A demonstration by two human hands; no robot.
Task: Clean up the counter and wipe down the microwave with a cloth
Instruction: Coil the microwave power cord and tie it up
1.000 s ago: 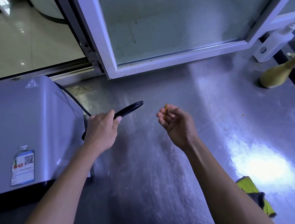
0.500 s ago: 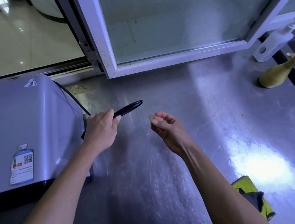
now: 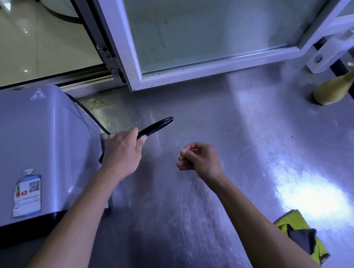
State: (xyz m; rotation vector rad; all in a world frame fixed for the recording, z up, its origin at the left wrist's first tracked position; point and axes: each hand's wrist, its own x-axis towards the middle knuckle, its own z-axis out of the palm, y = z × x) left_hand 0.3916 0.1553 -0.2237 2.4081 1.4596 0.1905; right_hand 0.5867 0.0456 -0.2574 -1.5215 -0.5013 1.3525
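Holding the microwave's black power cord (image 3: pixel 154 127) up off the counter (image 3: pixel 206 199), the left hand (image 3: pixel 122 154) has its fingers curled round a folded loop of it; the loop's long axis runs left to right, free end pointing right, away from the microwave (image 3: pixel 20 149).

Head view, only one available. Right hand (image 3: pixel 198 158) hovers just above the steel, fingers curled in, thumb and fingertips pinching a small yellowish scrap (image 3: pixel 179 157); too small to identify. Looks like debris pickup with the cord lifted clear, wiping not yet started.

Key relation: cloth (image 3: pixel 303 237), yellow-green with a dark patch, lies crumpled on the counter near its front edge, behind and to the right of the right hand, beside that forearm. Right hand is much nearer to it; left is occupied and well apart from it.

Containers: yellowish spray bottle (image 3: pixel 338 89) on its side at far right; contents can't be told. No bin in view for the scrap.
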